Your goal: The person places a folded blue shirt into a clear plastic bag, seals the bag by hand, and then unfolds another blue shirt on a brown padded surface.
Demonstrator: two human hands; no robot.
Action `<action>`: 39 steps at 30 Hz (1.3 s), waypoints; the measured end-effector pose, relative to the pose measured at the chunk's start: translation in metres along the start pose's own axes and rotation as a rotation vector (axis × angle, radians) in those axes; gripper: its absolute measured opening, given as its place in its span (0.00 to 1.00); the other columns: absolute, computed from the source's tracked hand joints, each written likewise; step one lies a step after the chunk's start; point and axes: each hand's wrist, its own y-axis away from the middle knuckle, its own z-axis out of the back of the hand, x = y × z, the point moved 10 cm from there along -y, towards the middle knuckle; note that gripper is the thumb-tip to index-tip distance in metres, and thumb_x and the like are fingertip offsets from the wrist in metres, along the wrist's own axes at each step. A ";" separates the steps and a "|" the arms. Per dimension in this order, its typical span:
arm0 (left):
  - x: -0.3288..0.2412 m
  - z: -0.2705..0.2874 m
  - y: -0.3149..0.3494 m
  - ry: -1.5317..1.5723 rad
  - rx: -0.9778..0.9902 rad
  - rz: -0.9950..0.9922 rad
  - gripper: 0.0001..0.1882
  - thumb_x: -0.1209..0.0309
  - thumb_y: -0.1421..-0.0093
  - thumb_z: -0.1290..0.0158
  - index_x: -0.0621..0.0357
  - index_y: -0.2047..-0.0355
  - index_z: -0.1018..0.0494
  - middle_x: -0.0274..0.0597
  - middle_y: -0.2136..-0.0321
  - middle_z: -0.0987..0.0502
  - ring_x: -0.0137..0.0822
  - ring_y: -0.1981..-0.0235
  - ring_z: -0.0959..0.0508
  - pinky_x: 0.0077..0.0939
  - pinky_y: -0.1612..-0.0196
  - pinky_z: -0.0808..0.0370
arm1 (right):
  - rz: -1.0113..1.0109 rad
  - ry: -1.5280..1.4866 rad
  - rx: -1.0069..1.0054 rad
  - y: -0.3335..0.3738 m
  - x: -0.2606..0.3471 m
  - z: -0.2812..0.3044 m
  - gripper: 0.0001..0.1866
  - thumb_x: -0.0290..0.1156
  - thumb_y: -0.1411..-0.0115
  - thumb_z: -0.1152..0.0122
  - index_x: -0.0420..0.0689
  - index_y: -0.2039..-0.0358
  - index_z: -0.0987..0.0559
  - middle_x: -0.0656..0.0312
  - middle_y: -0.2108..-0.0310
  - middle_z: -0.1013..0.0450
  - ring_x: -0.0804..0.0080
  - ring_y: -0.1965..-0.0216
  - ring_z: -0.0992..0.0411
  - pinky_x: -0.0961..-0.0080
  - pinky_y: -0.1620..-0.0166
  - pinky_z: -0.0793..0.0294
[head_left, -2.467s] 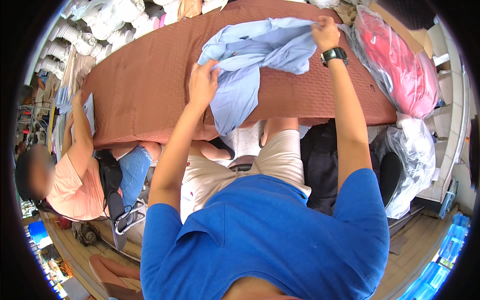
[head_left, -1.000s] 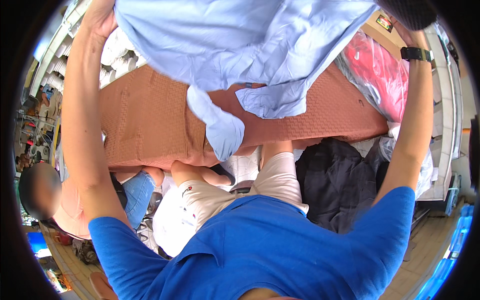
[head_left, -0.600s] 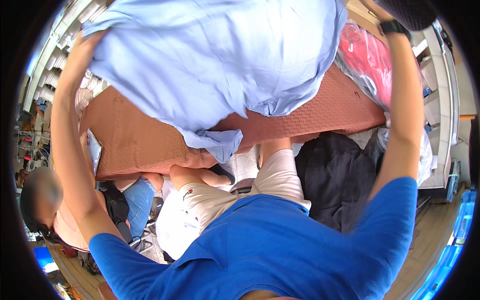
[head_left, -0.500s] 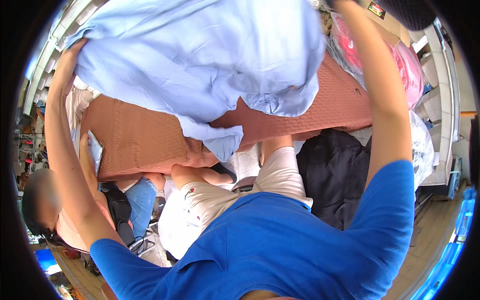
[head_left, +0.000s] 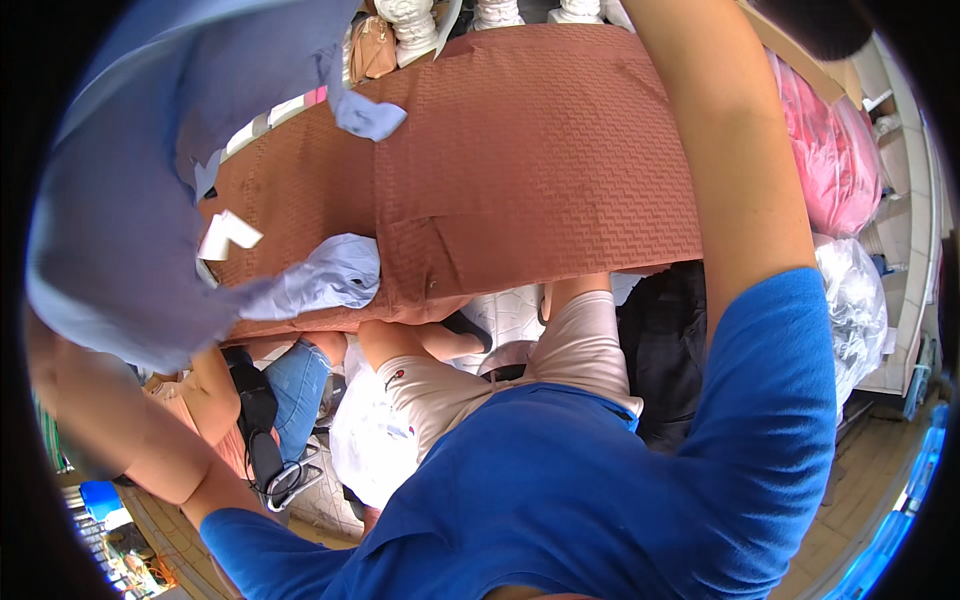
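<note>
A light-blue shirt [head_left: 130, 210] hangs in the air at the left, smeared by motion. One of its sleeves [head_left: 335, 275] trails over the near left edge of the table, and a smaller flap [head_left: 368, 115] hangs farther back. My left forearm [head_left: 150, 440] rises to the shirt's lower left side, where cloth and blur hide the hand's fingers. My right forearm [head_left: 735, 120] stretches up past the top edge, so that hand is out of the picture. A white slip [head_left: 228, 235] shows beside the shirt.
A reddish-brown textured cloth covers the table [head_left: 550, 150]. Right of it lie pink stuff in clear plastic [head_left: 825, 150] and another clear bag [head_left: 850, 310]. Black fabric [head_left: 660, 350] hangs near my leg. Another person [head_left: 205, 395] sits at the left. A tan bag [head_left: 372, 48] stands behind the table.
The shirt has swung from over the middle of the table to the far left, uncovering the tabletop. My left arm has dropped lower; my right hand has gone beyond the top edge.
</note>
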 end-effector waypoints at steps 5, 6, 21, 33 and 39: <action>-0.019 -0.214 0.043 0.328 0.336 -0.030 0.24 0.77 0.40 0.49 0.63 0.42 0.32 0.48 0.56 0.20 0.38 0.56 0.20 0.31 0.50 0.25 | -0.048 0.229 -0.015 0.002 -0.069 0.029 0.20 0.34 0.44 0.35 0.52 0.50 0.24 0.52 0.57 0.25 0.59 0.54 0.26 0.63 0.48 0.26; -0.019 -0.259 0.052 0.385 0.385 -0.013 0.24 0.78 0.41 0.48 0.62 0.42 0.33 0.48 0.56 0.20 0.38 0.56 0.20 0.31 0.51 0.25 | -0.062 0.261 -0.014 0.002 -0.086 0.031 0.21 0.34 0.44 0.34 0.52 0.50 0.24 0.52 0.56 0.25 0.58 0.53 0.26 0.63 0.48 0.26; 0.029 -0.598 0.193 0.614 0.836 -0.327 0.42 0.70 0.41 0.40 0.60 0.30 0.48 0.61 0.35 0.42 0.58 0.37 0.35 0.47 0.37 0.35 | -0.216 0.786 0.005 0.084 -0.304 0.123 0.33 0.40 0.47 0.29 0.54 0.39 0.26 0.47 0.46 0.24 0.52 0.45 0.26 0.60 0.41 0.28; 0.297 -0.233 0.188 -0.554 -0.052 0.352 0.24 0.59 0.40 0.34 0.68 0.58 0.28 0.49 0.62 0.30 0.43 0.63 0.26 0.36 0.58 0.27 | -0.485 1.247 -0.148 0.434 -0.170 0.179 0.29 0.55 0.43 0.33 0.39 0.59 0.21 0.42 0.58 0.26 0.40 0.56 0.29 0.49 0.55 0.28; 0.277 -0.254 0.185 -0.486 -0.133 0.159 0.16 0.62 0.36 0.39 0.63 0.63 0.27 0.44 0.67 0.31 0.41 0.65 0.28 0.37 0.61 0.28 | -0.198 1.038 -0.235 0.447 -0.172 0.148 0.20 0.38 0.44 0.30 0.38 0.58 0.24 0.42 0.65 0.25 0.38 0.63 0.29 0.46 0.57 0.31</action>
